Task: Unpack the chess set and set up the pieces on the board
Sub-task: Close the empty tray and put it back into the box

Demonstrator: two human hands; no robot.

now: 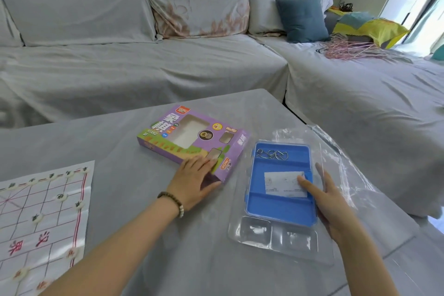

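Observation:
A purple chess box (189, 137) lies flat on the grey table, its window showing an empty inside. My left hand (193, 180) rests on the box's near corner with straight fingers. A white paper board (40, 223) with red lines lies at the left edge, with several round white pieces (61, 197) on it. A blue case (281, 182) with a clear lid holds metal rings (271, 154) and a paper slip (283, 184). My right hand (322, 197) grips the case's right edge, thumb on the lid over the slip.
A clear plastic blister tray (276, 235) lies under and in front of the blue case, with crinkled clear wrap (341, 158) to its right. The table's right edge (374, 175) is close. A grey covered sofa (144, 60) with cushions stands behind.

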